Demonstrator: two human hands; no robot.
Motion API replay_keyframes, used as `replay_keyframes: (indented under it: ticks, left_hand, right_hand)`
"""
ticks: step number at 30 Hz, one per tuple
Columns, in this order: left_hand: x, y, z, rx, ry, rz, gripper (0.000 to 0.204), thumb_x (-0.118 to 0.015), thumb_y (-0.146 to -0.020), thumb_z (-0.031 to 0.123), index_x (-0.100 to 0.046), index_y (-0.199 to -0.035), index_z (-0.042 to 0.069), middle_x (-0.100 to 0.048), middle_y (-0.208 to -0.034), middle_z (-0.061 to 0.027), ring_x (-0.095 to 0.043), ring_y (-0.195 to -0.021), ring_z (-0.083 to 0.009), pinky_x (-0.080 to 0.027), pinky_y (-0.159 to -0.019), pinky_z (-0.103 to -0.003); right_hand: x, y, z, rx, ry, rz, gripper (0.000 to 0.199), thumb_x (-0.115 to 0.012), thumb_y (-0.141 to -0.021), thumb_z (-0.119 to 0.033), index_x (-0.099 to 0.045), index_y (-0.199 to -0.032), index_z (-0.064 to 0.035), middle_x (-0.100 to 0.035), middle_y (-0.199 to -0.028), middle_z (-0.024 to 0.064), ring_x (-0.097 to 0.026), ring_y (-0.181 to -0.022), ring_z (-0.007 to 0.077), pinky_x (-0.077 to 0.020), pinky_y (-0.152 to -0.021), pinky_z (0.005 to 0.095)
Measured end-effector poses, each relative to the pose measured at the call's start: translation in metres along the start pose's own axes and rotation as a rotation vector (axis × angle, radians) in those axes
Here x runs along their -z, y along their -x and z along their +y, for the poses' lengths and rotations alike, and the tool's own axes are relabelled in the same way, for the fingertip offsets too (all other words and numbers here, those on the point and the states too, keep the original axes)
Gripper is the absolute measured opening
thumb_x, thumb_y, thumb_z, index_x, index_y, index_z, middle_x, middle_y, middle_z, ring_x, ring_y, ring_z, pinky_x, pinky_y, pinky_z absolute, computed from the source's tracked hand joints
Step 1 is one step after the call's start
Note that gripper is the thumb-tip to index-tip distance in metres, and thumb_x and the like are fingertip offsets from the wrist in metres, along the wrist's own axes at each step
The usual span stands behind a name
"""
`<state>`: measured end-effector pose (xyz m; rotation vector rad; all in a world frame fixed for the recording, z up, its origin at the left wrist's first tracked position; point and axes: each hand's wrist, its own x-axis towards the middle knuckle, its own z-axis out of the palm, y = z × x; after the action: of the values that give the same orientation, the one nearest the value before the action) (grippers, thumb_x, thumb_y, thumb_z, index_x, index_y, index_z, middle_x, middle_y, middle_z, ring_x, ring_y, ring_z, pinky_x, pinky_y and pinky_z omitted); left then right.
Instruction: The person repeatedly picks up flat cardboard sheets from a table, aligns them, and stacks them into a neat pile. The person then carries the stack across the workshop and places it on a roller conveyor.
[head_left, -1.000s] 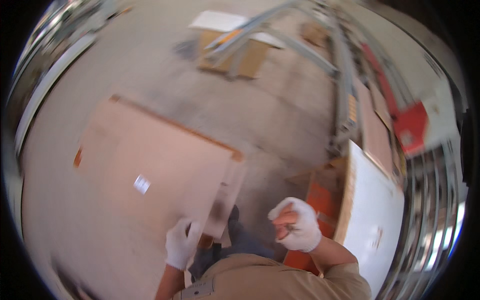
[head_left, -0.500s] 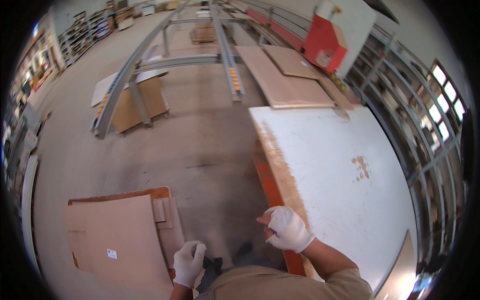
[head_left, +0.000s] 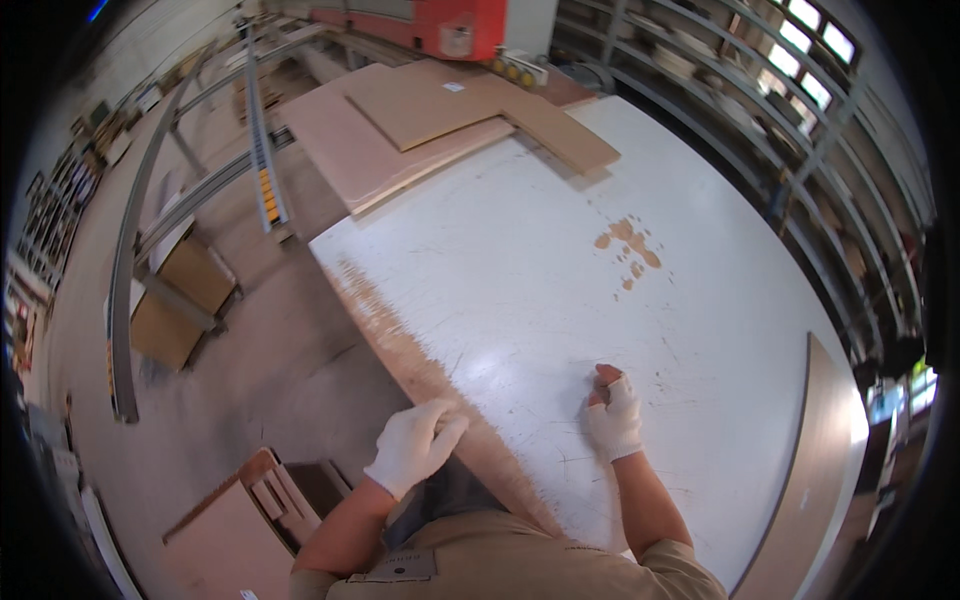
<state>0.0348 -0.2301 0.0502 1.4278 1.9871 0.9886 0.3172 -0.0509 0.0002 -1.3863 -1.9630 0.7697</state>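
- Loosely bent fingers: left hand [head_left: 415, 447], at table's [head_left: 520, 290] worn near edge.
- Right hand [head_left: 614, 418] half-curled over white top.
- Whether either grips anything: can't tell.
- Boards [head_left: 435, 105] overlap, table's far end; plank [head_left: 812, 470] at right.

You are in a board workshop: your worn white counter [head_left: 520, 290] carries flat brown boards [head_left: 430, 105], a red-housed machine [head_left: 480, 22] stands beyond it, loaded metal racks [head_left: 820, 152] line your right, and a long metal rail [head_left: 256, 115] stretches away on your left.
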Motion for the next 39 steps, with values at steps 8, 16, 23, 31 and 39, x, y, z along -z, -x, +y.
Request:
replay_keyframes:
  ticks: [8,16,23,31,39]
  left_hand:
    - [-0.017,-0.240,-0.034,0.317,1.089,-0.011,0.048,-0.068,-0.104,0.037,-0.061,-0.130,-0.002,-0.068,-0.118,-0.0158,-0.071,-0.101,-0.0287,-0.061,-0.089,-0.042]
    - [-0.029,-0.356,-0.084,0.363,1.620,0.006,0.089,-0.070,-0.103,0.047,-0.030,-0.162,-0.006,-0.042,-0.157,-0.0305,-0.054,-0.138,-0.0381,-0.053,-0.113,-0.050]
    - [0.014,-0.431,-0.109,0.176,1.756,0.132,0.079,-0.065,-0.106,0.052,-0.036,-0.161,0.003,-0.047,-0.158,-0.0207,-0.053,-0.141,-0.0380,-0.051,-0.114,-0.053]
    - [0.019,-0.456,-0.110,0.296,1.668,0.122,0.043,-0.071,-0.104,0.030,-0.061,-0.134,0.001,-0.073,-0.118,-0.0140,-0.074,-0.102,-0.0299,-0.065,-0.084,-0.045]
    - [-0.024,-0.336,-0.088,0.376,1.574,-0.319,0.039,-0.070,-0.101,0.015,-0.062,-0.136,-0.001,-0.073,-0.122,-0.0157,-0.074,-0.108,-0.0325,-0.063,-0.090,-0.049]
  right_hand:
    - [0.001,-0.089,0.019,-0.459,-0.586,0.235,0.044,-0.046,-0.099,0.003,-0.057,-0.141,-0.0013,-0.067,-0.118,0.0088,-0.064,-0.103,0.0172,-0.0547,-0.092,0.0328]
    - [0.022,-0.321,0.081,-0.635,-1.146,0.159,0.048,-0.054,-0.106,-0.024,-0.036,-0.147,-0.0085,-0.057,-0.135,0.0198,-0.065,-0.120,0.0392,-0.0596,-0.097,0.0580]
    - [0.060,-0.446,0.158,-0.624,-1.017,0.240,0.041,-0.054,-0.109,-0.031,-0.049,-0.142,-0.0072,-0.062,-0.134,0.0167,-0.063,-0.126,0.0335,-0.0578,-0.103,0.0478]
    - [0.045,-0.457,0.174,-0.425,-0.824,0.109,0.031,-0.051,-0.112,-0.029,-0.067,-0.128,-0.0084,-0.071,-0.123,0.0054,-0.068,-0.111,0.0227,-0.0568,-0.100,0.0380]
    - [0.117,-0.325,0.153,-0.653,-0.834,0.203,0.051,-0.049,-0.111,-0.045,-0.063,-0.144,-0.0083,-0.068,-0.138,0.0089,-0.064,-0.125,0.0274,-0.0519,-0.108,0.0412]
